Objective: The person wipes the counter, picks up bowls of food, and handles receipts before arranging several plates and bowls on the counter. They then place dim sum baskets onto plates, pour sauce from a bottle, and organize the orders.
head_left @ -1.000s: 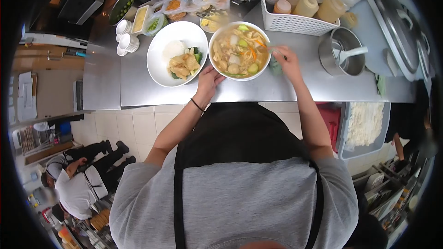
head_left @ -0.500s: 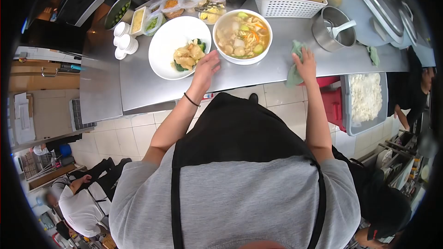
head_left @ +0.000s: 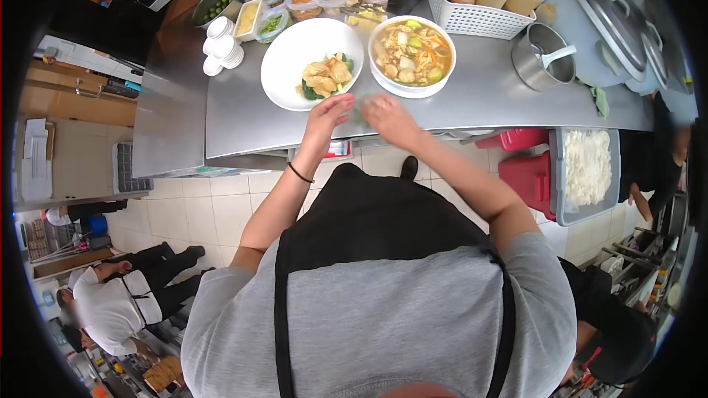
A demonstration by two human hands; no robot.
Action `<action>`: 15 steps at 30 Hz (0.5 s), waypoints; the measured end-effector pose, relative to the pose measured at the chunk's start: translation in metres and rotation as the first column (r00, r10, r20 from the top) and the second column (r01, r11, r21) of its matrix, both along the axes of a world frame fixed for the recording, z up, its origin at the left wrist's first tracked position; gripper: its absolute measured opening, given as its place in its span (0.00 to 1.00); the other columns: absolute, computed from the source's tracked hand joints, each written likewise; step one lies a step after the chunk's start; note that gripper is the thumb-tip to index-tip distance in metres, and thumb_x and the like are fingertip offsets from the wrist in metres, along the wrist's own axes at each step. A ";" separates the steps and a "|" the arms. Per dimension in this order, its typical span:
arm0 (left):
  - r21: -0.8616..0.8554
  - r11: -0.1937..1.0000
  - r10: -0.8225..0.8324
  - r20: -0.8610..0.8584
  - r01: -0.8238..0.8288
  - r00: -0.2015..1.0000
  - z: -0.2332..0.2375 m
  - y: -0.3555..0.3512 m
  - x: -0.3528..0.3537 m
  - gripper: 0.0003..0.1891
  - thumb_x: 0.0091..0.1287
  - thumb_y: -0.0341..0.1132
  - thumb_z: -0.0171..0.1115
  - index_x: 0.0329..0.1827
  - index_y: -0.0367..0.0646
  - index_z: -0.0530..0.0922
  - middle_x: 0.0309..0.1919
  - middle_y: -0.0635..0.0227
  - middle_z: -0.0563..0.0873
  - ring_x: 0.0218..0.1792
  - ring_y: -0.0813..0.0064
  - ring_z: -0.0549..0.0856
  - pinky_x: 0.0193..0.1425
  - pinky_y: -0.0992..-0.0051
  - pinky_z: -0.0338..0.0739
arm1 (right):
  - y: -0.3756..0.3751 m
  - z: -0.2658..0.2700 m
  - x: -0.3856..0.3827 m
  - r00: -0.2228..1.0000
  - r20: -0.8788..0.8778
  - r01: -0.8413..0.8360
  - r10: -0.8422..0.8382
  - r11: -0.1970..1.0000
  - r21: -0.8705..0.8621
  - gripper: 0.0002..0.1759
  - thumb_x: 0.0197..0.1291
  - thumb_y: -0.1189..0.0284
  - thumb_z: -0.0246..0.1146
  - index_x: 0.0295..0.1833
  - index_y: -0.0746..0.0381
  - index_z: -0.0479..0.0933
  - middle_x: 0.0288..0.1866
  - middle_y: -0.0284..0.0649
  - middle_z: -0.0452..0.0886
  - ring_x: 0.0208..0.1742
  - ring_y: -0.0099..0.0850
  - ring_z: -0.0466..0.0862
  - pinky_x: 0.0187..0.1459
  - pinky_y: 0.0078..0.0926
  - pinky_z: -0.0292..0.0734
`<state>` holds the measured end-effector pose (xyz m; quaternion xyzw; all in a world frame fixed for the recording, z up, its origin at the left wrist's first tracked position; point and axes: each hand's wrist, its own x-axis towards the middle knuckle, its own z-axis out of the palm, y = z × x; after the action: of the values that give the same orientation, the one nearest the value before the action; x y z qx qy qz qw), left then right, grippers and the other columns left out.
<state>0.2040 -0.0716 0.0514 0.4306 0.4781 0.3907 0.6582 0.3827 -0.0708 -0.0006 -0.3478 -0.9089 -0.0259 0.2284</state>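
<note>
Just below the rim of a white plate (head_left: 276, 66), my left hand (head_left: 328, 118) is open, its fingers stretched to the right and holding nothing. Food with broccoli and pale, glossy pieces (head_left: 327, 78) sits on the right side of that plate. My right hand (head_left: 391, 119) grips a green cloth (head_left: 361, 114), mostly hidden and blurred by motion, over the counter beside my left fingertips. Behind my right hand stands a white bowl (head_left: 451, 66) filled with vegetable soup (head_left: 409, 51).
On the steel counter (head_left: 236, 121) are stacked small white cups (head_left: 225, 51), tubs of ingredients (head_left: 304, 1), a basket (head_left: 479, 22) of squeeze bottles, and a steel pot (head_left: 531, 66) with a white ladle. A grey bin (head_left: 616, 177) of rice stands at right. Other people (head_left: 110, 309) are nearby.
My right hand has swept left with the green cloth, from right of the soup bowl to beside my left hand. The view has shifted, so the counter items appear farther right.
</note>
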 end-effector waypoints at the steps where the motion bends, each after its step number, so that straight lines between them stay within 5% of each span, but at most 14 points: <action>1: 0.007 1.000 0.003 0.016 -0.003 1.000 0.001 -0.003 -0.002 0.15 0.63 0.34 0.51 0.51 0.36 0.73 0.49 0.61 0.77 0.51 0.72 0.75 0.54 0.72 0.68 | 0.013 0.004 -0.002 0.990 0.112 0.070 -0.089 0.984 0.161 0.16 0.43 0.71 0.55 0.41 0.63 0.76 0.49 0.38 0.75 0.52 0.35 0.71 0.56 0.34 0.63; 2: 0.008 1.000 0.005 0.019 -0.005 1.000 0.000 -0.005 -0.003 0.15 0.63 0.34 0.51 0.51 0.36 0.73 0.49 0.61 0.77 0.51 0.72 0.75 0.54 0.72 0.68 | 0.023 0.006 -0.001 0.990 0.115 0.068 -0.088 0.984 0.162 0.16 0.43 0.71 0.55 0.41 0.63 0.76 0.49 0.38 0.75 0.52 0.35 0.71 0.56 0.34 0.63; 4: -0.001 1.000 -0.007 0.054 0.007 0.999 -0.003 -0.006 -0.004 0.15 0.64 0.34 0.51 0.50 0.36 0.73 0.47 0.61 0.78 0.50 0.72 0.76 0.53 0.73 0.69 | 0.035 0.012 0.004 0.886 0.435 0.083 -0.162 0.977 0.196 0.12 0.43 0.70 0.55 0.35 0.62 0.78 0.47 0.36 0.76 0.54 0.33 0.69 0.58 0.33 0.61; 8: 0.008 1.000 -0.023 0.071 0.023 0.997 -0.004 -0.008 -0.005 0.14 0.64 0.34 0.51 0.49 0.36 0.73 0.46 0.61 0.79 0.48 0.72 0.77 0.51 0.73 0.71 | 0.021 0.031 0.032 0.872 0.482 -0.012 -0.087 0.980 0.198 0.11 0.43 0.71 0.55 0.32 0.60 0.80 0.46 0.36 0.77 0.57 0.32 0.67 0.58 0.34 0.60; 10: 0.017 0.999 -0.048 0.076 0.047 0.996 -0.008 -0.007 -0.008 0.13 0.64 0.34 0.50 0.48 0.38 0.74 0.44 0.64 0.80 0.45 0.75 0.78 0.49 0.74 0.71 | 0.011 0.030 0.057 0.933 0.360 -0.147 0.007 0.920 0.364 0.09 0.43 0.72 0.55 0.29 0.60 0.80 0.44 0.35 0.78 0.58 0.31 0.67 0.58 0.35 0.60; 13: 0.006 0.999 -0.041 0.068 0.041 0.997 -0.007 -0.005 -0.007 0.13 0.64 0.34 0.50 0.48 0.37 0.74 0.44 0.63 0.80 0.45 0.75 0.78 0.49 0.75 0.71 | 0.000 0.026 0.095 0.818 0.575 -0.151 -0.013 0.960 0.236 0.11 0.43 0.73 0.55 0.34 0.60 0.79 0.44 0.34 0.77 0.57 0.29 0.68 0.56 0.36 0.61; 15: 0.004 0.999 -0.049 0.069 0.049 0.996 -0.008 -0.004 -0.008 0.13 0.64 0.34 0.50 0.48 0.37 0.74 0.44 0.63 0.80 0.45 0.75 0.78 0.49 0.75 0.71 | -0.003 0.021 0.119 0.838 0.543 -0.061 -0.059 0.978 0.200 0.12 0.43 0.73 0.55 0.35 0.60 0.78 0.44 0.34 0.77 0.56 0.28 0.68 0.55 0.36 0.61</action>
<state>0.1964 -0.0754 0.0435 0.4292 0.4438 0.3897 0.6834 0.5019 -0.0742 0.0202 -0.2996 -0.9285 -0.2195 -0.0047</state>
